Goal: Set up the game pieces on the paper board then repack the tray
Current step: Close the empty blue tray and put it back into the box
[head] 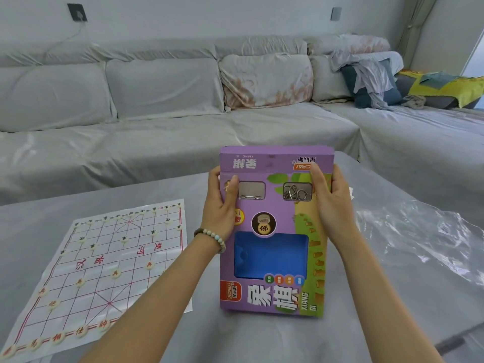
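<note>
Grey table [78, 189], both hands gripping purple box [275, 297], board [110, 258] set.

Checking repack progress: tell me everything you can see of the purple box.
The purple box looks like printed cardboard, with green cartoon art and "XIANG QI" on front. A large window shows a blue tray inside; two small windows above show metal wire puzzles. It is tilted, lower edge apparently on the grey table, gripped at its upper sides by the left hand and right hand.
</note>
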Available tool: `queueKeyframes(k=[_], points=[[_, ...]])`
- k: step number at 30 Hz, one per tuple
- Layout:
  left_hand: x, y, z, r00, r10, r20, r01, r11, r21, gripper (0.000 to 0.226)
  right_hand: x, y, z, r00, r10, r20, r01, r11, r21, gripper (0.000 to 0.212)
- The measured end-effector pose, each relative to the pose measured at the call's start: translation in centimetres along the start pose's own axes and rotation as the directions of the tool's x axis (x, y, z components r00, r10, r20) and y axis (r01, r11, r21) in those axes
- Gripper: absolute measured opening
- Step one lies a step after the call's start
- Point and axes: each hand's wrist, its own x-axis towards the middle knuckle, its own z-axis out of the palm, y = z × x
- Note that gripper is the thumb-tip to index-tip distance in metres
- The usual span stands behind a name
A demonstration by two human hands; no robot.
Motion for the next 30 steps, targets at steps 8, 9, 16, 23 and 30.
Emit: queueKeyframes(k=[8,9,16,23,30], points=[[2.1,2.7,0.1,0.986,-0.005,-0.168,0.001,1.0,-0.023,0.018,0.4,-0.8,-0.1,0.999,-0.051,-0.018,0.053,0.994,0.096,0.026],[2.3,2.7,0.2,0.985,0.001,-0.171,-0.008,0.999,-0.035,0.016,0.3,-0.9,0.0,0.997,-0.078,-0.015,0.079,0.993,0.089,0.027],[1.7,1.1,0.4,0.984,-0.048,-0.172,0.044,0.999,-0.028,0.02,0.7,-0.7,0.1,0.991,-0.105,-0.086,0.103,0.994,-0.028,0.004],[1.9,1.3,0.4,0.983,-0.033,-0.179,0.021,0.997,-0.07,0.012,0.5,-0.9,0.1,0.988,-0.131,-0.081,0.13,0.991,-0.027,0.008],[2.1,1.0,0.2,0.982,0.012,-0.188,-0.014,1.0,-0.007,0.022,0.8,-0.6,0.3,0.988,-0.117,-0.104,0.111,0.992,-0.066,0.016]])
